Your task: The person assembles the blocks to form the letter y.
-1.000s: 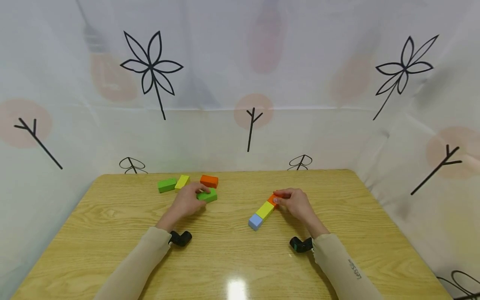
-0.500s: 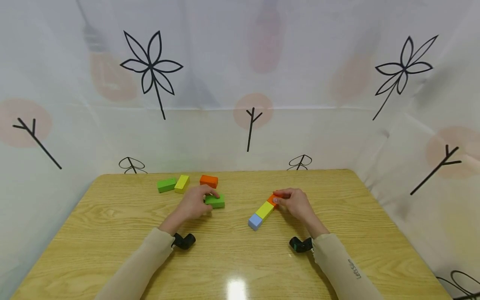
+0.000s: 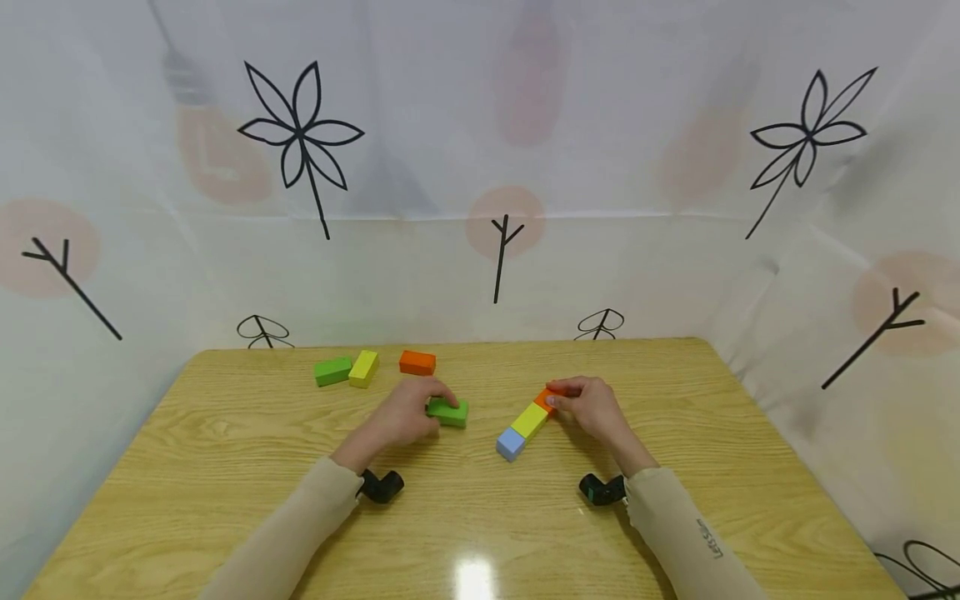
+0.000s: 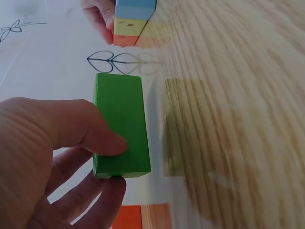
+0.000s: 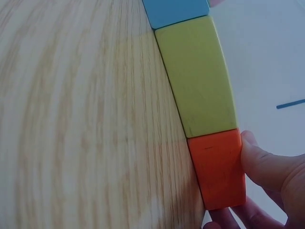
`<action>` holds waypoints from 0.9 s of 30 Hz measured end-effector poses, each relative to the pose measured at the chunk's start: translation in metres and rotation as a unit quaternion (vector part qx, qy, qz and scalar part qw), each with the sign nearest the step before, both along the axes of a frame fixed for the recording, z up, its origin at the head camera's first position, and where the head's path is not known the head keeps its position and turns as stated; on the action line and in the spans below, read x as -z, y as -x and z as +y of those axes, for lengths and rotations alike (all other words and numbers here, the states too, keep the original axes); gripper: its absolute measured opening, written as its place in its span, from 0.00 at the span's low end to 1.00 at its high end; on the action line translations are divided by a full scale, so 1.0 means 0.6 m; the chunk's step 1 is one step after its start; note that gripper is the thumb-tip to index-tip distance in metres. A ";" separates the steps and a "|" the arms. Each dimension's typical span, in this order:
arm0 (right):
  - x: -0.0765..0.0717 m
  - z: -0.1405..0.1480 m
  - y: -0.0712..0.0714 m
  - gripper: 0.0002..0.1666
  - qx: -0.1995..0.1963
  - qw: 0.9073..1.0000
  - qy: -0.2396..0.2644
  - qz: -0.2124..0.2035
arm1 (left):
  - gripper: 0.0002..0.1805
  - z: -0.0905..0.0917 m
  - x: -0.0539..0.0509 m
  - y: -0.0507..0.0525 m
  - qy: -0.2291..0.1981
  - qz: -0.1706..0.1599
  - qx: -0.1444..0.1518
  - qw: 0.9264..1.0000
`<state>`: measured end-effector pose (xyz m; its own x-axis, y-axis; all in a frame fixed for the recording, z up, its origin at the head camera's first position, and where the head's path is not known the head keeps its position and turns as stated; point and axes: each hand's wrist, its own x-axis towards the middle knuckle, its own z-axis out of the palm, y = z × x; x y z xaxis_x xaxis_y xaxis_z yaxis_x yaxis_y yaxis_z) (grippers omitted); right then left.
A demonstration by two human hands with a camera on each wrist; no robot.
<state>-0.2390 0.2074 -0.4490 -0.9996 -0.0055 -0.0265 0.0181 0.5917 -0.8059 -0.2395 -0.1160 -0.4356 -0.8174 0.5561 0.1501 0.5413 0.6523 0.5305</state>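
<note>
Between the thumb and fingers of my left hand [image 3: 407, 413] I pinch a green block [image 4: 121, 119]. In the left wrist view a gap shows between that block and its reflection in the wooden table. To its right a row of blocks runs diagonally: a blue block [image 3: 511, 443] nearest me, a yellow block [image 5: 198, 78] in the middle and an orange block [image 5: 218, 169] at the far end, touching end to end. My right hand [image 3: 596, 408] grips the orange one, thumb on one side and fingertips at its end.
At the table's back left lie another green block [image 3: 333, 372], another yellow block [image 3: 364, 368] and another orange block [image 3: 417, 362]. A patterned cloth [image 3: 390, 275] hangs behind the table [image 3: 225, 500]. Each wrist wears a small black camera.
My left hand has carried the green block to the right and slightly toward me, away from the loose blocks and closer to the row. My right hand has stayed in place on the orange block.
</note>
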 end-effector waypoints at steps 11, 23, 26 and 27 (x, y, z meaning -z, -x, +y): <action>-0.004 0.000 0.000 0.16 0.000 1.000 -0.005 0.003 | 0.21 0.028 -0.008 0.001 0.018 0.003 0.047 0.999; -0.002 0.001 0.000 0.16 0.004 1.000 -0.005 -0.005 | 0.22 0.052 -0.007 0.010 0.020 -0.012 0.071 0.997; -0.001 0.001 0.000 0.16 0.003 1.000 -0.003 -0.004 | 0.23 0.056 -0.006 0.011 0.017 -0.016 0.079 0.997; -0.001 0.001 0.000 0.16 0.002 1.000 -0.004 -0.004 | 0.23 0.058 -0.006 0.011 0.015 -0.017 0.082 0.996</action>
